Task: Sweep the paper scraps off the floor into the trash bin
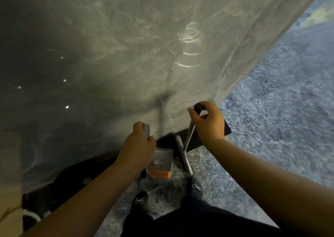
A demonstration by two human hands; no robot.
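My left hand [139, 143] grips the top of the long dustpan handle [146, 130]. Below it the grey dustpan [160, 161] with an orange comb strip stands on the speckled floor, and a small pale scrap lies inside it. My right hand [207, 121] holds the black-capped broom handle [191, 130], whose grey broom head [184, 157] rests on the floor just right of the dustpan. No trash bin shows.
A large shiny grey wall or panel [126, 47] fills the upper left, close in front of both hands. Speckled grey floor [271, 119] stretches to the right. A dark mat [197, 139] lies under the wall's base. My dark shoes [196, 185] stand just behind the dustpan.
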